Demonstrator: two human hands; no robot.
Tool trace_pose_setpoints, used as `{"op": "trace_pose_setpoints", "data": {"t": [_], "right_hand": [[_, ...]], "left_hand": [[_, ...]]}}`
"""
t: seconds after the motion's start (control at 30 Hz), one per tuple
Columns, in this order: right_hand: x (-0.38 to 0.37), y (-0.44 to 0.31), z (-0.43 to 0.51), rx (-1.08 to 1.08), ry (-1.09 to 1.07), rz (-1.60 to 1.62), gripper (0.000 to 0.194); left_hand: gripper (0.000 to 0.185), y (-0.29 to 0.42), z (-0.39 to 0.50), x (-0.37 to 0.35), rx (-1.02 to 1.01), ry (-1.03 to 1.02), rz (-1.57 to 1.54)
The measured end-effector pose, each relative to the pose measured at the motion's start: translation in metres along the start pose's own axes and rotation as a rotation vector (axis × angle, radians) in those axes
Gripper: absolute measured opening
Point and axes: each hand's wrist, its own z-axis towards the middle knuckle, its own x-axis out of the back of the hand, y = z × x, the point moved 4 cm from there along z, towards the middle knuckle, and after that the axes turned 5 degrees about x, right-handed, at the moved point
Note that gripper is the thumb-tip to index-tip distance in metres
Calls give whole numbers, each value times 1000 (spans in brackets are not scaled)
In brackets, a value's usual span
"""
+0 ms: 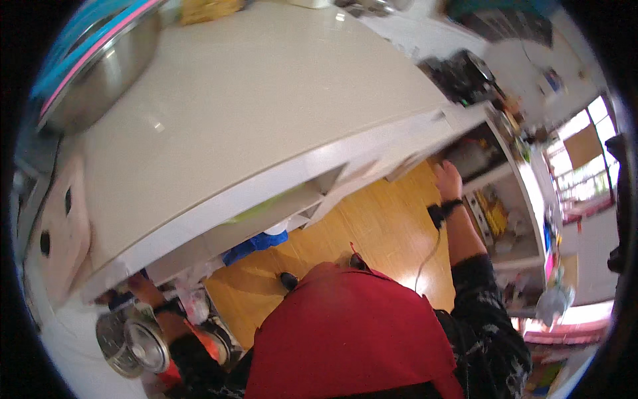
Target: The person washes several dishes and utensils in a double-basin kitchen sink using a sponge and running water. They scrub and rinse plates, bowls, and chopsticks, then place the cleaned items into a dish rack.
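My left hand (144, 290) reaches in under the front edge of a pale countertop (279, 95), at the lower left. Its fingers are in shadow beside dark items, and whether it grips anything is hidden. Just below it stand metal pots with lids (146, 345). On the other side, my right hand (448, 180) is held out over the floor, in front of a shelf unit (503, 172). Its thumb stands apart from the fingers and nothing shows in it. A black strap with a small device and cable (437, 215) is on that wrist.
A large steel bowl (107, 75) and a pink cutting board (65, 229) are at the counter's left. Below the counter are open shelves (279, 214) with a blue cloth (256, 247). A black appliance (461, 75) stands beyond its right end. The wood floor (379, 219) lies before me.
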Motion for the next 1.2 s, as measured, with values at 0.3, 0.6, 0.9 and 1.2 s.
{"op": "trace_pose_setpoints", "data": {"t": [0.3,0.6,0.9,1.2], "right_hand": [[-49,-20,48,-200,147,323,57],[-71,-46,65,-87,105,604,57],[-18,84,94,-237,266,527,54],[19,155,118,-638,372,1554,39]], "left_hand": [[16,149,-45,280,101,-234,-1343],[30,478,-90,578,-667,-208,-1706],[36,625,-150,681,-755,-362,-1686],[33,668,-197,711,-976,-564,-1779]]}}
